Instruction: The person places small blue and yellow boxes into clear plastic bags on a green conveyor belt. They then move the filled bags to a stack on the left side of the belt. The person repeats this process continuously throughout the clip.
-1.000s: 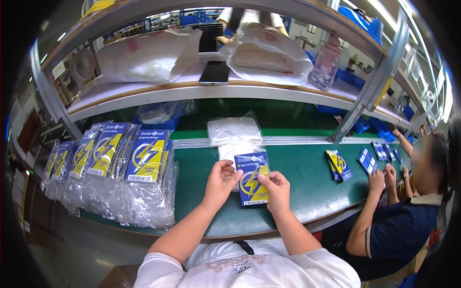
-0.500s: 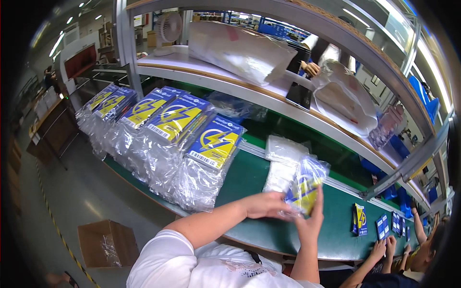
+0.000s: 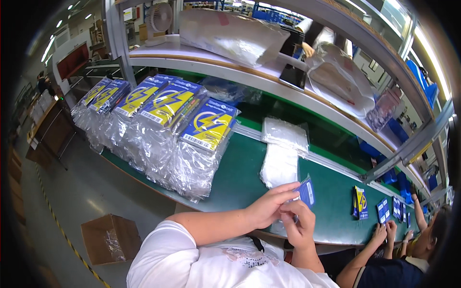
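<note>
Both my hands are together over the front edge of the green bench. My left hand (image 3: 269,207) is closed on a blue card pack (image 3: 307,192) in a clear plastic bag, its blue printed back tilted up. My right hand (image 3: 298,220) has its fingers curled and pinched at the near end of the same bag; the fingers partly hide it. Just beyond them lies a stack of clear plastic bags (image 3: 281,165), with another bag stack (image 3: 285,134) behind it. Bagged blue-and-yellow card packs (image 3: 209,126) are piled in rows to the left.
Loose blue-and-yellow cards (image 3: 360,204) lie on the bench to the right, near a co-worker's hands (image 3: 384,231). A shelf (image 3: 230,72) with wrapped bundles and a small fan (image 3: 158,18) runs above. An open cardboard box (image 3: 111,240) stands on the floor at left.
The bagged card pack has come down and nearer to me, turning from its yellow-and-blue face to its blue back. My right hand has gone from spread fingers to a pinch.
</note>
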The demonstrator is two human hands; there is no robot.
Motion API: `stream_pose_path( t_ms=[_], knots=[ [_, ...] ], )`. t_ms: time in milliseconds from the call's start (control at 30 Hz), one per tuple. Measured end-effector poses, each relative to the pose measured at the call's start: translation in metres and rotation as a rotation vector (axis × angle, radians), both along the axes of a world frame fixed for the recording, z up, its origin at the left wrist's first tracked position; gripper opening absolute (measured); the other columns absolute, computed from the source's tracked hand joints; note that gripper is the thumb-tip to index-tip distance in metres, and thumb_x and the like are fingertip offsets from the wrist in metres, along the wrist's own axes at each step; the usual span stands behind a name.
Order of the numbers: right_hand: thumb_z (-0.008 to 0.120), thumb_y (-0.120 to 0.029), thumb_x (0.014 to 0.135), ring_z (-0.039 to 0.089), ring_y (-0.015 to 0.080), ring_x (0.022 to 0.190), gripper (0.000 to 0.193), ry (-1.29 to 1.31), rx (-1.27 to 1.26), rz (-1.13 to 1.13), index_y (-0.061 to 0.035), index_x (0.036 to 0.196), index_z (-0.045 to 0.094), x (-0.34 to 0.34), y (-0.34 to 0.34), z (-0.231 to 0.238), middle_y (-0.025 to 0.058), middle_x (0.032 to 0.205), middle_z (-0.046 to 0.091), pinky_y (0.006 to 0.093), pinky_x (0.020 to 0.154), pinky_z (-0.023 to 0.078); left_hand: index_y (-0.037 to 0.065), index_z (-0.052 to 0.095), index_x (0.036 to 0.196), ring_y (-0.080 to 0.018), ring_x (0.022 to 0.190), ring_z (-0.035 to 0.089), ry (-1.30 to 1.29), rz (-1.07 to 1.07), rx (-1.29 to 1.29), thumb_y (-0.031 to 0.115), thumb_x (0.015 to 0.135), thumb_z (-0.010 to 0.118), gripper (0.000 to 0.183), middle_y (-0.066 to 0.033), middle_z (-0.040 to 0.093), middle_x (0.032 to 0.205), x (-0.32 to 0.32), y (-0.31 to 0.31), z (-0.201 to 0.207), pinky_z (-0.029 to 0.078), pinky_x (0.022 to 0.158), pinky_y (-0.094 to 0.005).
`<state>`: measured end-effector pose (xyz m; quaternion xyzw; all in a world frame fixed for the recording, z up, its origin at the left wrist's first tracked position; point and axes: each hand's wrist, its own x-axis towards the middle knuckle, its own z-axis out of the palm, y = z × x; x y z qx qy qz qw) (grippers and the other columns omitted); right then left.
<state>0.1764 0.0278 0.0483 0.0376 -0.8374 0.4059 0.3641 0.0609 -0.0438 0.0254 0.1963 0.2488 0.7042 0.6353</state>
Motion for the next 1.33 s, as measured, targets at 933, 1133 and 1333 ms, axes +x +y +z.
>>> stream_pose_path(
  t_ms=[933, 1133, 1333],
  knots=[
    [0.065, -0.035, 0.076, 0.050, 0.0380, 0.109, 0.048, -0.509, 0.026, -1.448, -0.0066, 0.115, 0.057, 0.106, 0.294, -0.048, 0.0211, 0.115, 0.053, 0.0464, 0.092, 0.042, 0.000, 0.039, 0.133, -0.0380, 0.137, 0.019, 2.315, 0.924, -0.418, 0.012, 0.086, 0.053, 0.051, -0.0207, 0.030, 0.143, -0.056, -0.059, 0.096, 0.018, 0.110, -0.0472],
    [0.050, -0.046, 0.085, 0.054, 0.0317, 0.111, 0.046, -0.801, -0.342, -1.509, -0.0114, 0.112, 0.064, 0.133, 0.335, -0.070, 0.0135, 0.116, 0.060, 0.0435, 0.093, 0.040, 0.002, 0.042, 0.131, -0.0386, 0.136, 0.020, 2.158, 0.627, -0.097, 0.012, 0.084, 0.058, 0.051, -0.0190, 0.031, 0.141, -0.027, -0.032, 0.072, 0.018, 0.110, -0.0489],
    [0.064, -0.040, 0.082, 0.063, 0.0182, 0.075, 0.038, -0.904, -0.189, -0.655, -0.0046, 0.093, 0.071, 0.075, 0.252, -0.045, 0.0111, 0.084, 0.069, 0.0293, 0.074, 0.049, 0.004, 0.043, 0.130, -0.0386, 0.137, 0.019, 2.124, 0.364, -0.084, 0.015, 0.083, 0.061, 0.052, -0.0185, 0.030, 0.142, -0.030, -0.012, 0.032, 0.016, 0.110, -0.0519]
  ],
)
